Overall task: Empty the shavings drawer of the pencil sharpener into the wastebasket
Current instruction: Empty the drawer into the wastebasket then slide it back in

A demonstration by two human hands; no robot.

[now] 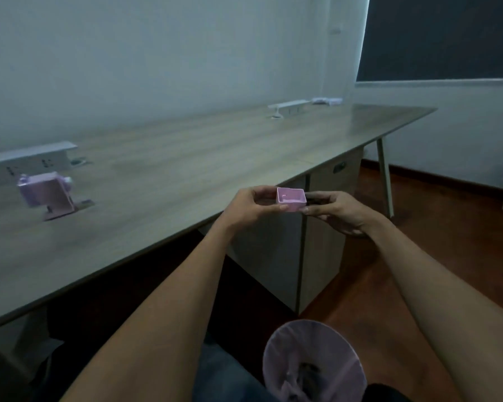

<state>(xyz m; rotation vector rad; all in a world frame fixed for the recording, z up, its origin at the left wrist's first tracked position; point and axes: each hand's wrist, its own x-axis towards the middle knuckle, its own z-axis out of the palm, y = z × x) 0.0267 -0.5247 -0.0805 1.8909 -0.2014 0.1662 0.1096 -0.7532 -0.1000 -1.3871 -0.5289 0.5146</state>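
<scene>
We pinch the pink shavings drawer (pixel 291 199) between left hand (pixel 251 207) and right hand (pixel 336 211); carry it level over the wastebasket (pixel 312 362) before tipping.

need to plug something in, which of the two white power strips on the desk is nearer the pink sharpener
The near power strip, at the desk's left end, right behind the pencil sharpener. The far power strip sits way down the desk toward the blackboard.
</scene>
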